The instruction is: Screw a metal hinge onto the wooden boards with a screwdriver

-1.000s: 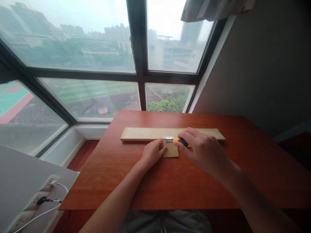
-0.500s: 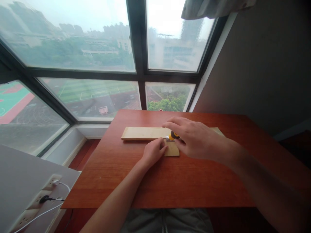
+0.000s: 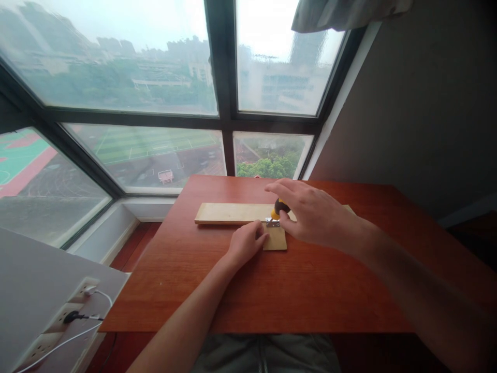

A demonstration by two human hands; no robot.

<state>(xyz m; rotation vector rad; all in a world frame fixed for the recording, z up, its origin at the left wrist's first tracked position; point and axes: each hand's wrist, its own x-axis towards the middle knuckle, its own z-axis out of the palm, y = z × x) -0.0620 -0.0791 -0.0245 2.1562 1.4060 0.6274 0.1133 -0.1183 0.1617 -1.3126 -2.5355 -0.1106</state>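
My right hand [image 3: 310,210] is closed around a short screwdriver [image 3: 281,206] with a yellow and black handle. Its handle leans up to the right, and its lower end points at a silver metal hinge [image 3: 273,223]. The hinge lies where a long pale wooden board [image 3: 233,212] meets a small wooden piece [image 3: 275,239] in front of it. My left hand [image 3: 246,241] grips the small piece at its left edge, thumb and fingers close together. Part of the long board is hidden behind my right hand, and the screwdriver's tip is hard to make out.
Everything lies on a reddish-brown wooden table [image 3: 303,295]. Large windows [image 3: 155,150] rise beyond its far edge. At the lower left, wall sockets [image 3: 64,316] hold plugs with cables running near the table's corner. A dark wall [image 3: 407,114] stands on the right.
My right hand has lifted slightly with the screwdriver, whose handle now stands higher. More of the hinge shows. My left hand and the wooden pieces have stayed nearly in place.
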